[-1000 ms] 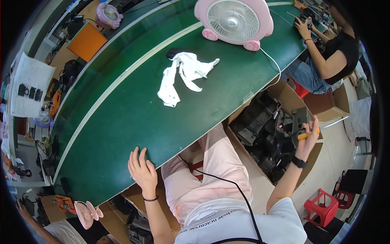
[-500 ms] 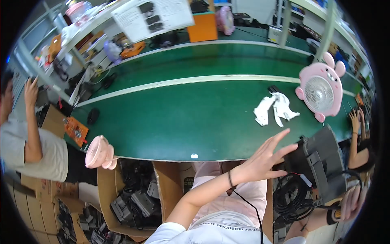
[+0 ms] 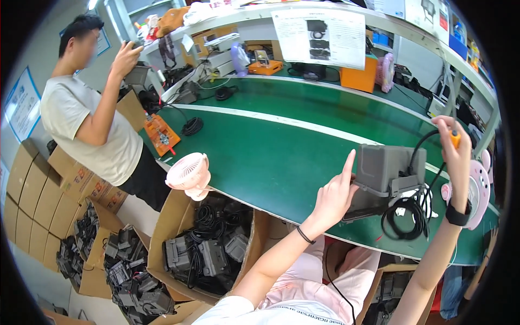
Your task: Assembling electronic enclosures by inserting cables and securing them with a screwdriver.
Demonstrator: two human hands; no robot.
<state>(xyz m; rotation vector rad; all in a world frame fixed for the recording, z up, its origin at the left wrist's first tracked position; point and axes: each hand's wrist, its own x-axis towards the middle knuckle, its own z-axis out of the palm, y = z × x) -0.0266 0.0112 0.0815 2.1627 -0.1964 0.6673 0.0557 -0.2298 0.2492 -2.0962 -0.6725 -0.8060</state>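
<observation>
I see the grey box unit sitting at the near edge of the green tabletop, tipped up a little on its dark base, with 1 black cable looped in a coil below its right side. It looks to me like a rigid plastic or metal housing, fairly heavy for its size, with smooth flat faces that would slip under fingertips alone. I judge the safest hold is around its 2 side walls or under the base, not by the cable, which is limp and would swing.

My left hand is against the unit's left face, index finger stretched up along the edge and the other fingers loosely curled. My right hand is raised above and to the right, fingers pinched together on a small orange-tipped plug at the cable's end.

Further out, a pink desk fan stands on the tabletop's near corner, cartons of dark parts sit on the floor below, and another person stands at the left.
</observation>
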